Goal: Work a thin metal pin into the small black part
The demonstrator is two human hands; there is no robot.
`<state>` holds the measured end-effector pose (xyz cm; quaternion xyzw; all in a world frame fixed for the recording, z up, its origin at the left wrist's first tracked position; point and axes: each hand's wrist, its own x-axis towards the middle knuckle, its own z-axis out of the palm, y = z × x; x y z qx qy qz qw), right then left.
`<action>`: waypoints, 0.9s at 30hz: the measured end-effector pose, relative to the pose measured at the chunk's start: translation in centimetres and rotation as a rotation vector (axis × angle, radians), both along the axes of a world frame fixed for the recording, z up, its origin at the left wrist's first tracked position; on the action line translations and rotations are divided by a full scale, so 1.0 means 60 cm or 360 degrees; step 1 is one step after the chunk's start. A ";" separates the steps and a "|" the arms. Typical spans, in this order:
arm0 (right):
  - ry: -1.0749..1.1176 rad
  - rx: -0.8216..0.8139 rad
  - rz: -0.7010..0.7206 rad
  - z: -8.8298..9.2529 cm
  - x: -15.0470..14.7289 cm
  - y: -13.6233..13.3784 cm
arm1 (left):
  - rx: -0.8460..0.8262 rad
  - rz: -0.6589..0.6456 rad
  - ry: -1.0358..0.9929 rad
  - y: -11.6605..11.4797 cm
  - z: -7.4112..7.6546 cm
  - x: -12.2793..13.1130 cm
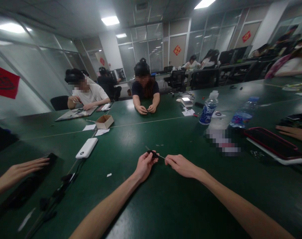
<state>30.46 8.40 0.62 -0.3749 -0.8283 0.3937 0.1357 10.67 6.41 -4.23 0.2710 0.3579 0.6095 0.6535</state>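
Note:
Above the green table (pixel 131 189), in the head view, my left hand (pixel 144 166) grips a small black part (pixel 153 153) between thumb and fingers. Its exact kind is too small to make out. My right hand (pixel 182 165) is closed on a thin metal rod (pixel 161 157), whose far end points left and meets the black part. If the rod has a handle, my right fingers hide it. Both hands are close together near the middle of the view. A few tiny scraps (pixel 159 145) lie just beyond them.
A white power bank (pixel 87 148) with cables and a small cardboard box (pixel 104 122) stand left. To the right are two bottles, one a blue-labelled bottle (pixel 208 108), and a red-edged phone (pixel 271 142). Neighbours' hands rest at both sides; co-workers sit opposite.

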 end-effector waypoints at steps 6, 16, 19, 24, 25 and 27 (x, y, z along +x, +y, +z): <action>0.0015 0.0011 0.0013 -0.002 0.001 0.000 | 0.0018 -0.0015 0.0017 -0.003 0.003 0.000; 0.0072 0.0072 -0.0002 -0.004 -0.006 -0.008 | 0.0009 -0.0002 0.0004 -0.003 0.006 -0.001; 0.0087 0.0076 -0.0026 -0.008 -0.010 -0.010 | 0.0014 0.0014 0.0000 -0.001 0.003 -0.001; 0.0126 0.0087 -0.0048 -0.016 -0.016 -0.013 | 0.0035 0.0042 0.0000 0.001 0.001 -0.002; 0.0133 0.0082 -0.0053 -0.017 -0.017 -0.014 | 0.0046 0.0042 0.0003 0.001 0.001 -0.002; 0.0150 0.0081 -0.0067 -0.019 -0.019 -0.017 | 0.0065 0.0041 0.0006 0.000 0.003 -0.003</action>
